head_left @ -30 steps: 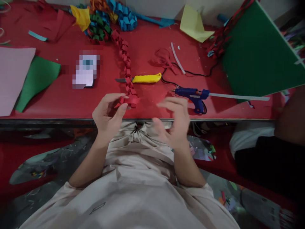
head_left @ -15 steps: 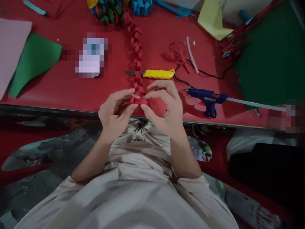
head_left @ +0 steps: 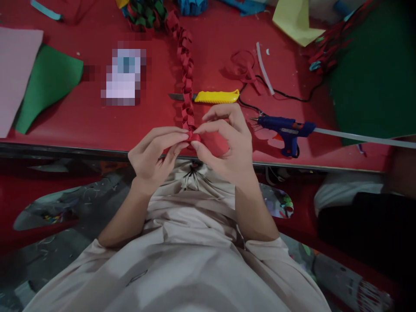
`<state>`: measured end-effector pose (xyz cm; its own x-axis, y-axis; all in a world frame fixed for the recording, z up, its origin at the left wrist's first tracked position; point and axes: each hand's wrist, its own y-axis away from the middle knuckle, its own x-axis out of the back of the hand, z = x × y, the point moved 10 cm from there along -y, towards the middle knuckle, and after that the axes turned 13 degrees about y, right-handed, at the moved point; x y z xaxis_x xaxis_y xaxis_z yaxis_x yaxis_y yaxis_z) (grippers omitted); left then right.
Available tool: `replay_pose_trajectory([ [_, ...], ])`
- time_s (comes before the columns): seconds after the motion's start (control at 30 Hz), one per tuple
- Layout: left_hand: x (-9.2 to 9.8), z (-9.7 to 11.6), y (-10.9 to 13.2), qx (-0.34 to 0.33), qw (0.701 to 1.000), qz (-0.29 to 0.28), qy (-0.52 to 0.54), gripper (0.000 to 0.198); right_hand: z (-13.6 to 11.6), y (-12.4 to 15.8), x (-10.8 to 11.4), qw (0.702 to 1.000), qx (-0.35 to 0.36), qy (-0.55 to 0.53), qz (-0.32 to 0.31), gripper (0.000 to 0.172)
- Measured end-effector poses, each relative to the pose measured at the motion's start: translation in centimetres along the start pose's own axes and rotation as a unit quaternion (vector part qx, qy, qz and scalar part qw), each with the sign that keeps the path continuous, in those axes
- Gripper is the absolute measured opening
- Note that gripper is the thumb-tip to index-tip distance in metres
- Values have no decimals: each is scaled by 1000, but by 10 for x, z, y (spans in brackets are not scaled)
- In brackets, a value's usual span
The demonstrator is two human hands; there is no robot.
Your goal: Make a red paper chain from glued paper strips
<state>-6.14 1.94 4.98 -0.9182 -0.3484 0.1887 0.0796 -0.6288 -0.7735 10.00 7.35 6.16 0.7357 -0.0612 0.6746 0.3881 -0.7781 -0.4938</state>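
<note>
A red paper chain (head_left: 186,65) runs down the red table toward me, its near end at the table's front edge. My left hand (head_left: 154,154) pinches the last link, a red paper strip (head_left: 196,137), between thumb and fingers. From the other side my right hand (head_left: 229,145) grips the same strip with thumb and index finger, the other fingers curled loosely above. Just beyond my hands a knife with a yellow handle (head_left: 217,96) lies crosswise, its blade partly under the chain. Fingertips hide part of the strip.
A blue glue gun (head_left: 286,130) with a long glue stick lies to the right, its black cord behind it. Green foam sheets (head_left: 48,84) flank both sides. A blurred-out pale object (head_left: 125,78) lies at left. Green and blue paper chains (head_left: 146,15) are piled behind.
My left fingers have closed in on the strip's left side, and the strip now shows less between my hands. My right hand has barely moved. The view has shifted slightly.
</note>
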Motion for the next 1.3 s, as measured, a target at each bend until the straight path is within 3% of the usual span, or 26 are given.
replay_pose_trajectory([
  [0.3, -4, 19, -4, -55, 998, -25, -28, 27, -1, 1, 3, 1000, 2, -6, 12, 16],
  [0.47, -6, 22, -4, -71, 995, -56, -30, 37, -1, 1, 2, 1000, -2, -2, 11, 16],
  [0.67, -9, 19, -3, -97, 987, -97, -80, 33, 2, 2, -1, 999, 13, -27, 13, 14],
  [0.87, -9, 4, -13, 41, 993, -113, 14, 14, 8, 0, -3, 999, 18, -13, -24, 17],
  [1.0, -11, -14, -9, 179, 974, -56, 128, 20, 4, 0, 1, 999, 35, 0, -35, 15],
  [1.07, -13, -24, -3, 232, 957, -10, 172, 28, 2, 2, 8, 1000, 28, -2, 2, 15],
  [1.17, -12, -30, 4, 236, 955, 60, 172, 33, 5, 12, 16, 997, -18, -15, 70, 14],
  [1.3, -17, -34, 14, 252, 948, 87, 174, 30, 9, 22, 2, 994, -51, -59, 72, 15],
])
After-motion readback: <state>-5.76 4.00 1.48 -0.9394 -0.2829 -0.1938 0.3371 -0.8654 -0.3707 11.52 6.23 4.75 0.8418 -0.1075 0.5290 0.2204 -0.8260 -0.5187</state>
